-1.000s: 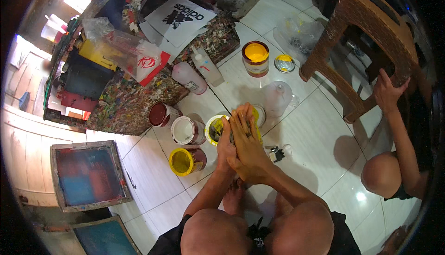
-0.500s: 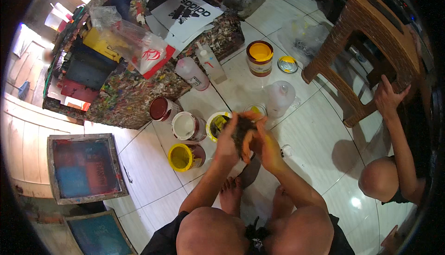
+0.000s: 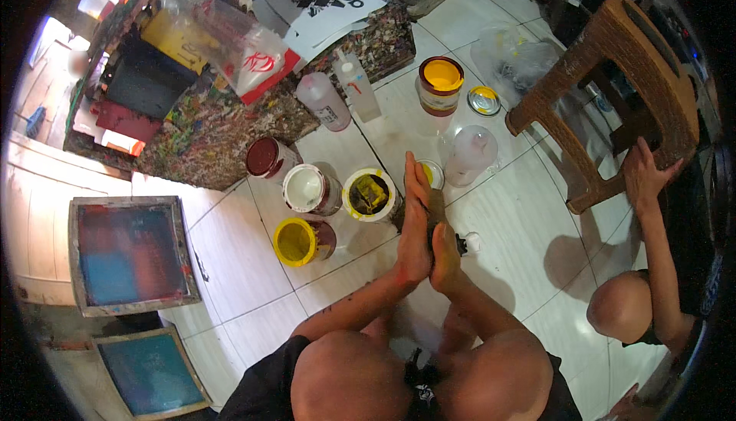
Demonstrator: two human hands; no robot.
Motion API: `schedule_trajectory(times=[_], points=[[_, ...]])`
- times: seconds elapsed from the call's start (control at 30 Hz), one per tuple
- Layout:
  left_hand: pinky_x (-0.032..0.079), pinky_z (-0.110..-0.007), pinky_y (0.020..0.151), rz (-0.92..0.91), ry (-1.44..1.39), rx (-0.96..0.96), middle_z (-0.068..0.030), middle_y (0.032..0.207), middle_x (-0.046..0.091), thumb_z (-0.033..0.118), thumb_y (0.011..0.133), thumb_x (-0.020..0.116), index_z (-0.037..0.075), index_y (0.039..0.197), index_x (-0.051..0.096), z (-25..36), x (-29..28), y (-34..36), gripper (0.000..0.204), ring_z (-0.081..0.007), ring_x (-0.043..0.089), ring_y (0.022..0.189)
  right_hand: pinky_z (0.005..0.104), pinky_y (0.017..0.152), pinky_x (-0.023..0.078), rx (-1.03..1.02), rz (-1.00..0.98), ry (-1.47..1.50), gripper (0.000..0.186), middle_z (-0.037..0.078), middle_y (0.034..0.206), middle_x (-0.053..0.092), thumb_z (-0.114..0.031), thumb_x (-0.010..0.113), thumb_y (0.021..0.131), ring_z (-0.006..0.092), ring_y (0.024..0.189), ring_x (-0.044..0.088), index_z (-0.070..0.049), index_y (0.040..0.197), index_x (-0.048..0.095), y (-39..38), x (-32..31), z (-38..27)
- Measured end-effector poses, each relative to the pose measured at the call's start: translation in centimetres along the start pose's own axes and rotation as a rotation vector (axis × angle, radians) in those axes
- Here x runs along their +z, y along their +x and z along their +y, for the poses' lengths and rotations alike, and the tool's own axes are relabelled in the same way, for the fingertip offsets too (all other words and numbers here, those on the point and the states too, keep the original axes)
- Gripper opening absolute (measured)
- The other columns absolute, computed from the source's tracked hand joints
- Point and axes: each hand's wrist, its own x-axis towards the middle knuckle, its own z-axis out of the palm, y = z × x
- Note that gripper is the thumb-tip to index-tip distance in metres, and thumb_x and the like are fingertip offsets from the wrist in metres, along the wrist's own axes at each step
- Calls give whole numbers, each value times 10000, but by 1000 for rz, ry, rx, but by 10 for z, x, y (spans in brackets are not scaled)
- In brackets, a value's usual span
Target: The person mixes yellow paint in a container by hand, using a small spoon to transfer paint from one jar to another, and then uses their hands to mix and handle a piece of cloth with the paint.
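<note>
My left hand (image 3: 415,229) and my right hand (image 3: 445,260) are pressed palm to palm above the tiled floor, fingers straight and pointing away from me. A dark brownish patch shows along the right hand's fingers; whatever lies between the palms is hidden. To their left stands a white-rimmed can (image 3: 370,196) with yellow and dark stuff inside. Just beyond the fingers are a small round lid (image 3: 431,173) with yellow on it and a translucent plastic bottle (image 3: 471,156). A small black-and-white thing (image 3: 469,244) lies right of my wrists.
More paint cans stand left: yellow (image 3: 296,242), white (image 3: 310,190), dark red (image 3: 265,158). Farther off are an orange-yellow can (image 3: 441,88), its lid (image 3: 484,101) and two bottles (image 3: 325,102). Framed screens (image 3: 134,252) lie left. At right, another person's hand (image 3: 645,172) touches a brown stool (image 3: 563,164).
My hands were cupped around a dark crumpled thing; now their palms are flat together, slightly farther right, and the white-rimmed can is uncovered. The view has shifted slightly.
</note>
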Motion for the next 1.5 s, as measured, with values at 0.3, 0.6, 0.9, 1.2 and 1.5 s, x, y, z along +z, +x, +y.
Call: schedule_trajectory(times=[0.3,0.6,0.9,1.2,1.5], points=[[251,-398,1146,-2,-100,-12,-149,1449,397,397,1022,310,18,1378,397,-31,-22,4,528,-261,347,1366,268,645,450,252,503,-15,398,51,769,583,-397,458,995,123,660,528,-23,907,566,-28,-38,22],[472,-400,782,-357,1683,175,-140,925,563,97,775,592,16,1054,560,-105,-147,-79,292,-329,558,906,297,555,424,437,-65,-485,357,67,621,528,-336,487,986,142,559,514,-15,869,592,-82,-48,95],[464,-381,915,-24,773,-264,-144,1087,605,28,760,618,37,1034,612,-60,-125,-69,274,-295,564,1103,396,767,463,455,-180,-395,501,208,1060,571,-271,566,924,301,907,578,-2,1316,409,-113,-30,120],[275,-371,1107,-238,731,84,-200,1441,342,93,712,665,31,1414,325,-86,-146,-84,783,-373,349,1335,306,701,506,1095,104,260,355,32,940,618,-381,444,995,187,812,608,-92,1154,575,-97,-1,143],[460,-405,892,-151,1109,-8,-203,1171,573,57,718,608,48,1150,546,-61,-187,-84,437,-378,561,1075,419,795,494,503,-352,-855,462,229,1222,531,-242,593,893,347,993,596,33,1247,482,-57,-13,107]])
